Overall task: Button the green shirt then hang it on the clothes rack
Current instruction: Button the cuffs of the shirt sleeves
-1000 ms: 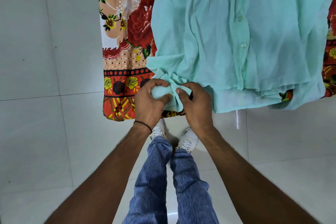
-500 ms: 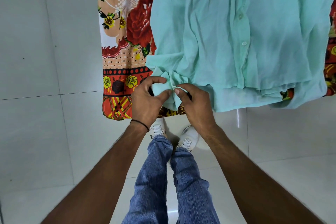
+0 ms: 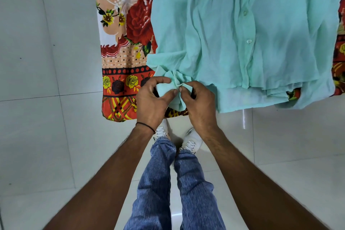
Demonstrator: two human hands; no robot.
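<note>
Shirt: pale green, spread flat over floral cloth, front placket upward with three buttons visible along it; hem hanging past the near edge. Cuff: bunched sleeve end at the shirt's lower left corner, gathered into folds, held between both hands. Left hand: closed on cuff, thumb tip pressed against fabric, forefinger curled over the top of the bunch; black band around the wrist. Right hand: closed on cuff, thumb and forefinger pinching a fold, thumb tip almost touching the left thumb. Cannot tell whether a cuff button lies under the fingers. Floral cloth: red, orange and yellow print, lying under the shirt and showing at its left and right, draped down over the near edge. Floor: light grey tiles. Jeans: blue, below the hands. Shoes: white, laced, side by side beneath the cloth's edge.
</note>
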